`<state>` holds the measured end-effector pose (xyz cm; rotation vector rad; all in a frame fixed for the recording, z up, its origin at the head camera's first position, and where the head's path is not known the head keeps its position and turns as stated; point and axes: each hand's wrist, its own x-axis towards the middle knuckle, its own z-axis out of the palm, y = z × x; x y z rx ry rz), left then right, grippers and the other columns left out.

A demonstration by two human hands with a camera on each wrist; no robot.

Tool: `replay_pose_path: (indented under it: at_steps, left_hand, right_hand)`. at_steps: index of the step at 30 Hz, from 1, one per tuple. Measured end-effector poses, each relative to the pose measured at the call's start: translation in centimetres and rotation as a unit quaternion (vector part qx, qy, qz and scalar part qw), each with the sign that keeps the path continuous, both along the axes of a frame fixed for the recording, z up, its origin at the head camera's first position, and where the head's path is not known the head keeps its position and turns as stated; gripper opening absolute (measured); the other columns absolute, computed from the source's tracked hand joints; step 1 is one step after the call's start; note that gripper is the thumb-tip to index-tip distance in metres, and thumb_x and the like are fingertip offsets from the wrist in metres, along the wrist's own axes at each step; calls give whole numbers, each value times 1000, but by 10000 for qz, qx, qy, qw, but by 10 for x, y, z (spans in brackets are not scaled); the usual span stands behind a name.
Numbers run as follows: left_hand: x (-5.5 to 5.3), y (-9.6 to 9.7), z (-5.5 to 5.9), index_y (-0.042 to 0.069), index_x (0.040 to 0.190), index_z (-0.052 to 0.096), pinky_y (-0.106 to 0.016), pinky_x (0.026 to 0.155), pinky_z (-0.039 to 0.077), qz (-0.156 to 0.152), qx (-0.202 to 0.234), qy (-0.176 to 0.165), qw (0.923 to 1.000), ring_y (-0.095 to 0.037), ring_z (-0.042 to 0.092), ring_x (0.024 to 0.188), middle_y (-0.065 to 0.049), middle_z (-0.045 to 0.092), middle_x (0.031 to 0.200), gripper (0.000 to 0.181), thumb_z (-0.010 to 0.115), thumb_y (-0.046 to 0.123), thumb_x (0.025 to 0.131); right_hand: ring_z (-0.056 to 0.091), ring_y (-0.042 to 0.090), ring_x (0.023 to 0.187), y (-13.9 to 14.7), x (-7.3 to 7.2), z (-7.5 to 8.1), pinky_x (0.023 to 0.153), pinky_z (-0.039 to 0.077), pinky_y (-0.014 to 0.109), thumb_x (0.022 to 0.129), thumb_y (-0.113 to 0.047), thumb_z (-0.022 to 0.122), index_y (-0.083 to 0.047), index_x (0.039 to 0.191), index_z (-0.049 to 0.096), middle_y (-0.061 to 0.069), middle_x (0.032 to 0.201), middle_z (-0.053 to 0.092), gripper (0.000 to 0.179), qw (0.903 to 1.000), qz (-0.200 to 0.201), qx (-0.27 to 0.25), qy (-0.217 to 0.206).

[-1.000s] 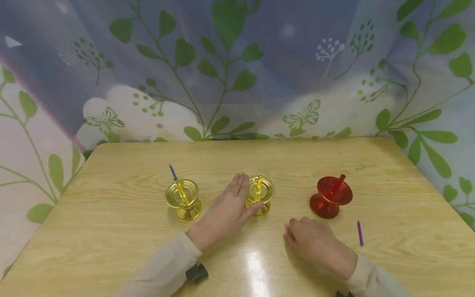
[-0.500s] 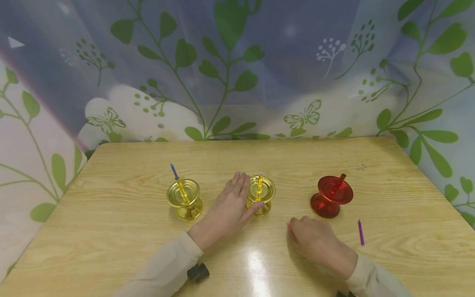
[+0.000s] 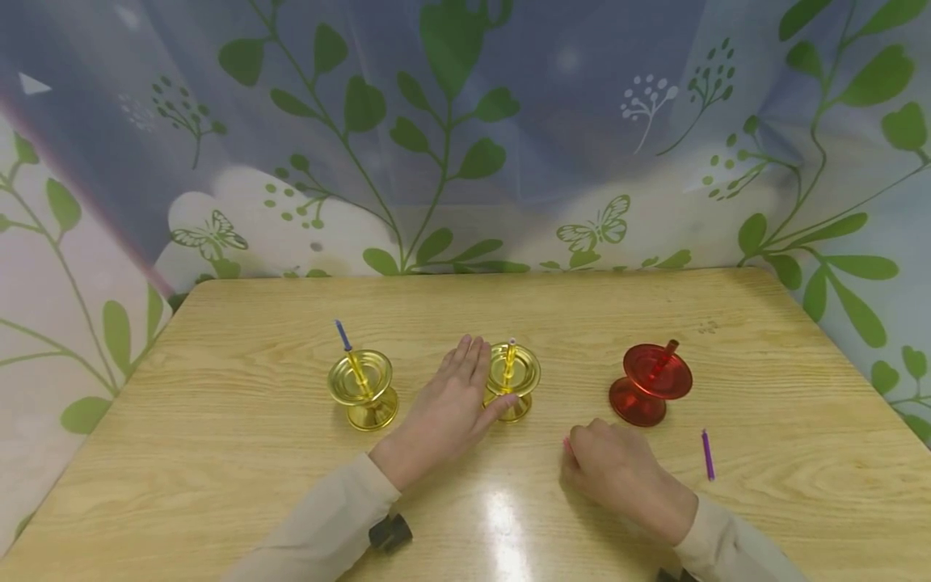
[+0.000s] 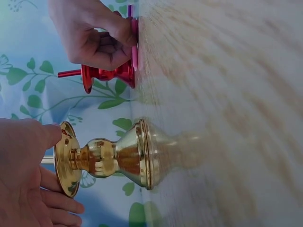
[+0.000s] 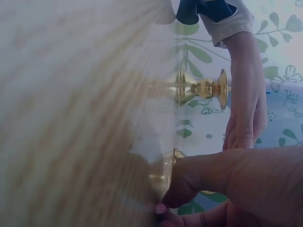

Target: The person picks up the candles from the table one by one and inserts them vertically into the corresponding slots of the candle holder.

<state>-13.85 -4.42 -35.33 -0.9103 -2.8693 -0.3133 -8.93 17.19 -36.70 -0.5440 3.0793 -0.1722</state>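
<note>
My left hand (image 3: 447,400) reaches to the middle gold candle holder (image 3: 522,376), its straight fingers along the left of the dish and the thumb at the front rim. In the left wrist view, that holder (image 4: 102,158) stands on the tabletop between thumb and fingers. My right hand (image 3: 618,473) is low over the table in front of the red candle holder (image 3: 640,404), fingers curled. It pinches a thin pink candle (image 4: 135,52) lying along the tabletop; from the head only its tip shows. A white end tops the middle holder's stem.
On the left stands another gold candle holder (image 3: 372,412), a blue candle (image 3: 343,335) upright in its stem, tilted slightly. A purple candle (image 3: 708,455) lies right of my right hand. Behind the wooden table (image 3: 240,323) hangs a leaf-patterned curtain (image 3: 531,162).
Less of the pink candle shows past my right fingertips, as the fingers have drawn in over it. My left hand keeps its place at the middle holder.
</note>
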Motion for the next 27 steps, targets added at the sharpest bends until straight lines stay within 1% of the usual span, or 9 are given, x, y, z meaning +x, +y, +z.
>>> replay_pose_path:
  at_steps: [3,5,8,11,16,18,21,24,27]
  left_hand:
    - [0,0,0,-13,144,31,-44,115,22,-8,-46,53,10000,-38,25,141,-29,31,149,74,36,48,103]
    - [0,1,0,-13,144,31,-44,115,23,-10,-86,82,9999,-38,25,141,-29,32,148,74,36,48,103]
    - [0,1,1,-13,144,31,-44,116,22,10,-127,74,9999,-38,25,141,-29,32,149,74,36,48,103]
    - [1,1,2,-13,144,30,-44,116,22,31,-106,44,9999,-38,25,142,-29,31,149,74,36,48,103]
    - [1,1,2,-13,144,30,-44,115,23,53,-100,28,9999,-38,25,142,-29,31,149,75,36,48,103]
    - [1,1,2,-13,144,30,-44,115,23,53,-120,49,9999,-38,25,141,-29,30,149,74,36,48,103]
    - [1,1,2,-13,144,30,-44,115,23,45,-155,90,9998,-38,25,141,-28,30,149,74,37,48,103]
    - [1,1,2,-13,144,31,-44,115,23,36,-154,112,9998,-38,26,141,-29,31,149,74,37,48,103]
    - [1,0,2,-13,144,30,-45,115,25,11,-134,97,9999,-39,25,141,-29,31,149,74,36,49,103]
  right_hand:
    - [34,10,48,-1,-1,1,39,31,27,76,-10,64,-16,51,35,-5,50,34,38,9999,-34,-93,-19]
    - [31,9,48,-1,-2,2,40,27,25,75,-9,64,-17,49,32,-6,50,29,42,9997,-55,-212,-57]
    - [29,8,49,-2,-3,3,41,25,24,76,-10,64,-17,48,31,-7,51,25,45,9994,-63,-330,-68]
    - [31,9,49,-2,-4,5,41,27,26,75,-10,64,-17,48,32,-7,52,26,43,9992,-100,-370,-65]
    - [37,11,49,-2,-6,10,41,31,28,74,-11,65,-16,52,38,-5,51,32,35,9991,-169,-375,-27]
    - [38,11,48,-2,-6,11,41,31,28,73,-11,65,-16,54,40,-5,50,34,33,9990,-139,-409,112]
    - [37,10,47,-2,-7,12,39,31,26,73,-10,65,-16,55,40,-5,49,35,32,9972,-45,-568,478]
    - [36,8,46,-2,-8,13,39,31,25,73,-9,66,-16,56,41,-7,49,35,30,9930,41,-825,842]
    - [34,6,45,-1,-9,15,39,31,23,73,-7,66,-16,57,43,-9,48,35,29,9888,99,-1070,1035]
